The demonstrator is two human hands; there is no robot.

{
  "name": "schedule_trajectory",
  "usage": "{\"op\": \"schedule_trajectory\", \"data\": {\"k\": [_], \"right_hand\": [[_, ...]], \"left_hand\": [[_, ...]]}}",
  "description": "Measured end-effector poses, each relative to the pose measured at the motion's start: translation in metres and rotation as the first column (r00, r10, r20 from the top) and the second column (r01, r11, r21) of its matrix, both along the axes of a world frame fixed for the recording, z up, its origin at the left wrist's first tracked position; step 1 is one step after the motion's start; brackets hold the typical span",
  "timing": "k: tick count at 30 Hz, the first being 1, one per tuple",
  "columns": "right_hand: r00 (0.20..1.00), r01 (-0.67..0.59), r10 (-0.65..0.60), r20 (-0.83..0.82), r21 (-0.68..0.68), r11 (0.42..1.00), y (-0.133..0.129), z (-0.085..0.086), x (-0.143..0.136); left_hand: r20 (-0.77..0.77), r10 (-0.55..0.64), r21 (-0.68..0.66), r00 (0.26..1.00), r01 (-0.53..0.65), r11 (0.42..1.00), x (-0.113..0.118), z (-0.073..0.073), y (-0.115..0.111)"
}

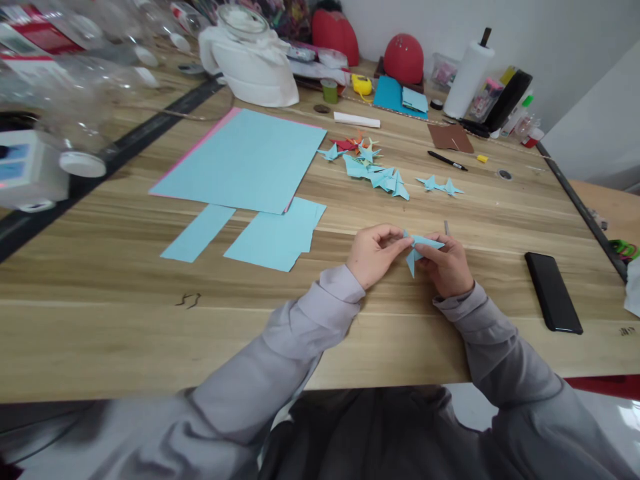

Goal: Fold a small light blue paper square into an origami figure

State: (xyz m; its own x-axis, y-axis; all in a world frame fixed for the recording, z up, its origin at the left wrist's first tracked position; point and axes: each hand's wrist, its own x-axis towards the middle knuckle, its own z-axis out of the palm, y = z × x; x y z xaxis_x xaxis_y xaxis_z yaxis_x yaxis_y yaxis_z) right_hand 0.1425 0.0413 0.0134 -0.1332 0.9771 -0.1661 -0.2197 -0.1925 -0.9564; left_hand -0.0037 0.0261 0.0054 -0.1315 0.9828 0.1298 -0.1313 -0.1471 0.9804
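Observation:
Both my hands meet at a small folded piece of blue paper (425,243) above the wooden table. My left hand (375,255) pinches its left end between thumb and fingers. On the other side, my right hand (449,265) grips it with thumb and fingers, and a pointed flap hangs down between the hands. Behind them lie two small blue folded figures (440,186) and a pile of blue folded paper pieces (377,176) with red, orange and yellow ones. Large blue sheets (245,160) over pink ones lie to the left, with cut blue pieces (275,233) in front.
A black phone (554,292) lies at the right and a black pen (447,161) behind my hands. Along the back stand a white pitcher-like container (255,63), a yellow tape measure (361,85) and a paper roll (467,80). Plastic bottles (80,100) crowd the left.

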Motion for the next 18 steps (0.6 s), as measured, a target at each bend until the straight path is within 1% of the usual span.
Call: {"op": "schedule_trajectory", "data": {"k": [3, 5, 9, 13, 16, 18], "right_hand": [[1.000, 0.001, -0.001, 0.015, 0.018, 1.000, 0.000, 0.000, 0.000], [1.000, -0.001, 0.000, 0.030, 0.036, 0.999, 0.000, -0.001, 0.000], [0.998, -0.025, 0.021, 0.064, 0.069, 0.997, -0.001, -0.005, 0.000], [0.994, -0.047, 0.039, 0.099, 0.081, 0.996, -0.001, -0.008, 0.000], [0.990, -0.043, 0.029, 0.136, 0.107, 0.993, 0.000, -0.010, 0.000], [0.987, -0.041, 0.019, 0.161, 0.131, 0.991, 0.000, -0.011, 0.001]], "left_hand": [[0.091, -0.025, -0.051, 0.995, 0.030, 0.998, 0.000, 0.001, 0.001], [0.117, -0.029, -0.079, 0.993, 0.039, 0.996, 0.000, 0.002, 0.001], [0.086, 0.020, -0.082, 0.996, -0.013, 0.997, 0.002, 0.002, 0.002], [0.013, 0.060, -0.063, 0.998, -0.059, 0.996, 0.005, -0.001, 0.001], [-0.022, 0.057, -0.059, 0.998, -0.058, 0.997, 0.005, -0.002, 0.001], [0.024, 0.035, -0.073, 0.999, -0.033, 0.997, 0.004, -0.001, 0.000]]}}
